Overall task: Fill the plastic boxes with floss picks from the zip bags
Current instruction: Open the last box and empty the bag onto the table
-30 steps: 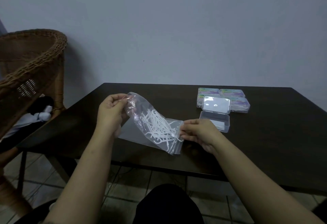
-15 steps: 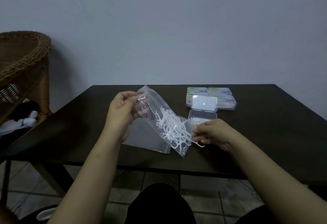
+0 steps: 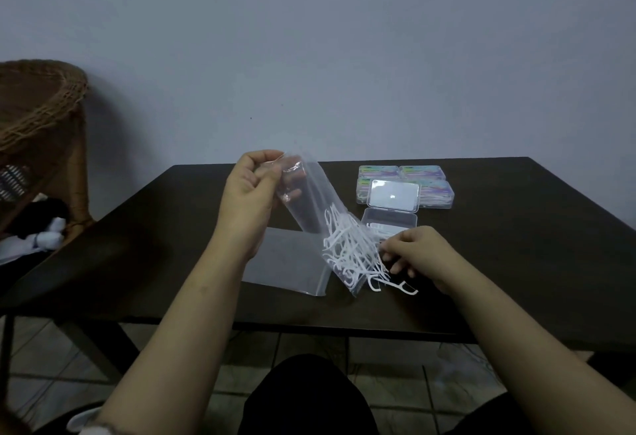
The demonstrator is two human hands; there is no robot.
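Gripping end: left hand (image 3: 249, 200) has its fingers and thumb curled round the raised closed end of the zip bag (image 3: 311, 204), holding it tilted so the mouth slopes down to the right.
Zip bag: thin, clear, glossy plastic film, crinkled where it is gripped, smooth and flat along its length; its lower end touches the surface (image 3: 516, 262).
Floss picks (image 3: 347, 249): slender white plastic pieces with curved bow heads, tangled in a heap in the lower half of the bag; a few lie spilled at the mouth, on the dark wood just in front of the right hand.
Right hand (image 3: 418, 254): rests at the bag's mouth with fingers bent; fingertips pinch at the edge of the bag and the picks there, though exactly which it has hold of I cannot tell.
Second bag (image 3: 285, 262): a flat, empty-looking clear rectangle lying on the surface beneath the tilted one.
Open box (image 3: 390, 224): small rectangular clear plastic case with rounded corners, its hinged lid (image 3: 394, 199) standing up behind it; it sits just behind the right hand, with some white picks inside.
Closed boxes (image 3: 420, 173): several matching cases with pale coloured labels, packed together behind the open one.
Surface: dark, matt, rectangular tabletop.
Wicker chair (image 3: 38, 114): woven brown cane, at far left.
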